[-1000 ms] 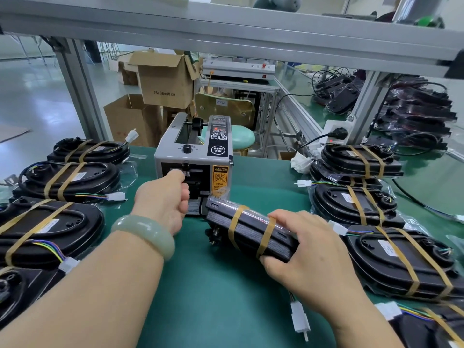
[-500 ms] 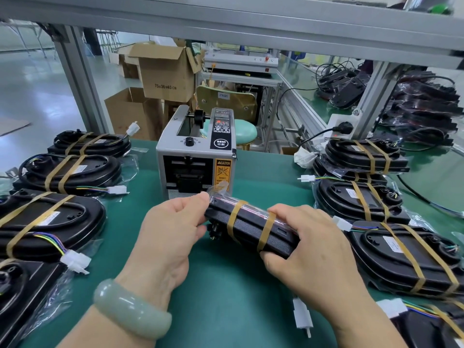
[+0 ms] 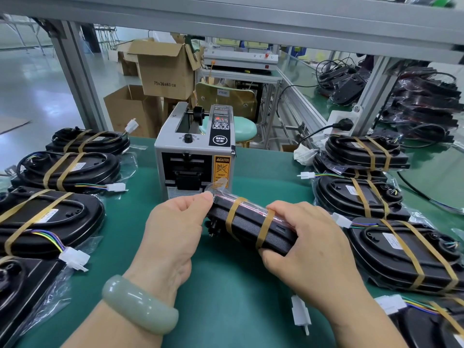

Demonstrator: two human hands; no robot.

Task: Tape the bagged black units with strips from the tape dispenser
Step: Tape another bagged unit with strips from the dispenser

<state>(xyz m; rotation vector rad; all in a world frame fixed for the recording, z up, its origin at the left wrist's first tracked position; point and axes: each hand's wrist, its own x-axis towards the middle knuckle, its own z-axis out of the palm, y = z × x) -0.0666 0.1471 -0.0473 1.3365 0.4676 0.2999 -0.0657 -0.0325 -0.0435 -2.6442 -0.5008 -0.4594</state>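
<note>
Pinches the left end of the bagged black unit [image 3: 251,227] with the left hand [image 3: 173,227], clasps its right end with the right hand [image 3: 308,242], just near the tape dispenser [image 3: 193,162]; likely stiff, light, slippery-filmed, so best gripped by its hard edges.

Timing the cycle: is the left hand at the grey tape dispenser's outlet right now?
No, the left hand grips the end of the bagged black unit, on the near side of the grey box-shaped tape dispenser.

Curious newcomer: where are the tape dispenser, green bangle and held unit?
Grey boxy tape dispenser [image 3: 193,159]: head view, front face.
Pale green glossy bangle [image 3: 140,305]: head view, outer rim.
Black bagged taped unit [image 3: 248,228]: head view, mesh side.
</note>
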